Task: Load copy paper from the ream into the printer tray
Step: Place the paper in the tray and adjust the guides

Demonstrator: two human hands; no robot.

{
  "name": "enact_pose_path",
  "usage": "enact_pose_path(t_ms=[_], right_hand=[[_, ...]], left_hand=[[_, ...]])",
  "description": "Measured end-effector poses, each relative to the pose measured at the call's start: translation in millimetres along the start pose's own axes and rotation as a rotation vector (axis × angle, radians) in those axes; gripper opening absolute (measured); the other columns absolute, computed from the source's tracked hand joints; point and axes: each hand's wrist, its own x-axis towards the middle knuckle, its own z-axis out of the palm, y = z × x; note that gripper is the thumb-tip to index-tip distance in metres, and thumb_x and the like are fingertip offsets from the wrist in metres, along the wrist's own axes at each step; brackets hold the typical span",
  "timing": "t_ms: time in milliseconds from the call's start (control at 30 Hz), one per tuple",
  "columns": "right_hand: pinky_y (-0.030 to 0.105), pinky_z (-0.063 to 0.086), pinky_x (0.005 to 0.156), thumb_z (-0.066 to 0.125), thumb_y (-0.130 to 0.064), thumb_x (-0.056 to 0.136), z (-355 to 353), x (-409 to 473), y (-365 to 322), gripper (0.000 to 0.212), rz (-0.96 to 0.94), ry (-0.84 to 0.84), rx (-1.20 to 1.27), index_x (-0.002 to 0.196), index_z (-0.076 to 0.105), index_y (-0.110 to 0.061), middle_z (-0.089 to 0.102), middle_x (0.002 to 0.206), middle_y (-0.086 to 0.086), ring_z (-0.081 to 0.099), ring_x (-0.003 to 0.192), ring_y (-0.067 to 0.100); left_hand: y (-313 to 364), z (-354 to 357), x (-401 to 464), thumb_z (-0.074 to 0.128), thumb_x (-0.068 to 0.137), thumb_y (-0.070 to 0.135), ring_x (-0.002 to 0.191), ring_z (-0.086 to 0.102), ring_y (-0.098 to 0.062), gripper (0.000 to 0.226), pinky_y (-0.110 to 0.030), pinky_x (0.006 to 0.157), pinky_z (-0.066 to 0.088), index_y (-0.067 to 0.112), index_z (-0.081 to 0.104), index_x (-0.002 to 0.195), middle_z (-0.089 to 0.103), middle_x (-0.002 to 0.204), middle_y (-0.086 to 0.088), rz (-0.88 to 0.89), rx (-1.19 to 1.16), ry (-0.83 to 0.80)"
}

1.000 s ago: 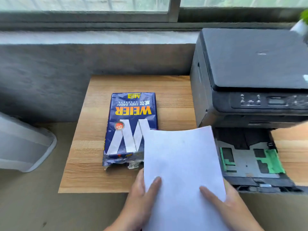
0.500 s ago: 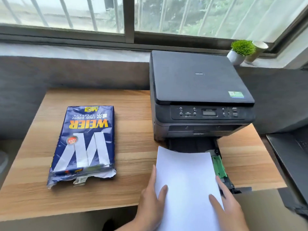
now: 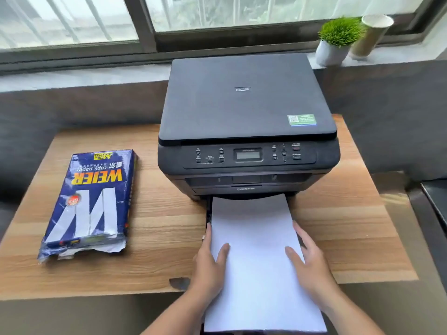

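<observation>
A white stack of copy paper [image 3: 256,238] lies over the pulled-out printer tray, its far edge at the mouth of the black printer [image 3: 246,112]. Only a dark sliver of the tray [image 3: 208,213] shows along the paper's left side. My left hand [image 3: 210,267] grips the paper's left edge, thumb on top. My right hand [image 3: 308,262] holds the right edge the same way. The blue ream wrapper [image 3: 94,201], torn open at its near end, lies on the wooden table [image 3: 164,238] left of the printer.
A small potted green plant [image 3: 335,42] and a paper cup [image 3: 370,35] stand on the window sill behind the printer. A dark object [image 3: 435,204] sits off the table's right edge. The table's near edge runs just under my wrists.
The paper stack has moved right and forward, from beside the ream to over the tray, hiding the tray's green guides. My view has shifted so the printer is centred.
</observation>
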Motion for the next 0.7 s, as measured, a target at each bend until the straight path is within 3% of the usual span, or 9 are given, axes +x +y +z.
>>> enact_pose_path(t_ms=[100,233,300,367,433,500,600,700], right_hand=[[0.025,0.026,0.115,0.053,-0.006,0.099,0,15,-2,0.060,0.032,-0.029,0.019,0.152,0.036,-0.029,0.040,0.151,-0.018,0.035,0.142,0.005],[0.033,0.025,0.121,0.052,-0.008,0.100,6,30,7,0.061,0.094,-0.065,0.023,0.153,0.035,-0.031,0.039,0.156,-0.013,0.031,0.148,0.009],[0.031,0.025,0.119,0.053,-0.012,0.100,8,35,13,0.061,0.139,-0.070,0.016,0.154,0.034,-0.032,0.037,0.156,-0.013,0.028,0.149,0.010],[0.031,0.027,0.117,0.055,-0.013,0.099,9,38,19,0.060,0.181,-0.062,0.004,0.153,0.036,-0.029,0.038,0.159,-0.004,0.029,0.151,0.015],[0.033,0.031,0.116,0.057,-0.014,0.098,10,38,24,0.057,0.205,-0.046,-0.007,0.151,0.040,-0.027,0.043,0.157,0.004,0.033,0.149,0.019],[0.040,0.041,0.113,0.060,-0.017,0.096,11,38,26,0.050,0.201,0.001,-0.025,0.142,0.047,-0.033,0.058,0.144,0.007,0.048,0.140,0.022],[0.043,0.059,0.086,0.065,-0.019,0.093,9,42,25,0.039,0.170,0.093,-0.035,0.127,0.052,-0.034,0.077,0.105,-0.001,0.072,0.101,0.023],[0.034,0.053,0.065,0.069,-0.021,0.090,10,50,21,0.034,0.153,0.144,-0.065,0.117,0.050,-0.032,0.074,0.097,0.003,0.070,0.084,0.023]], left_hand=[[-2,6,12,0.059,0.093,0.036,0.142,0.033,-0.018,0.071,-0.034,0.115,0.028,0.033,0.018,0.152,0.039,0.154,0.001,-0.049,0.008,0.010],[-8,12,23,0.056,0.095,0.034,0.131,0.046,-0.024,0.070,-0.022,0.093,0.029,0.032,0.017,0.153,0.053,0.141,-0.005,-0.095,0.065,0.026],[-11,13,26,0.057,0.095,0.035,0.133,0.045,-0.024,0.071,-0.022,0.095,0.029,0.030,0.017,0.153,0.049,0.146,-0.005,-0.104,0.079,0.031],[-17,14,28,0.058,0.094,0.038,0.140,0.037,-0.023,0.072,-0.026,0.104,0.030,0.029,0.019,0.153,0.041,0.153,-0.002,-0.108,0.096,0.024],[-20,15,26,0.057,0.094,0.039,0.141,0.035,-0.025,0.072,-0.029,0.103,0.031,0.030,0.017,0.153,0.041,0.153,-0.002,-0.110,0.137,0.014],[-21,18,24,0.056,0.094,0.041,0.139,0.038,-0.027,0.073,-0.029,0.096,0.034,0.033,0.014,0.153,0.045,0.150,-0.003,-0.102,0.161,0.025],[-20,21,24,0.056,0.093,0.045,0.133,0.044,-0.027,0.076,-0.033,0.092,0.040,0.039,0.009,0.152,0.048,0.147,-0.006,-0.103,0.167,0.039],[-18,22,23,0.055,0.094,0.043,0.123,0.050,-0.025,0.075,-0.030,0.084,0.037,0.039,0.009,0.152,0.052,0.141,-0.007,-0.114,0.185,0.053]])
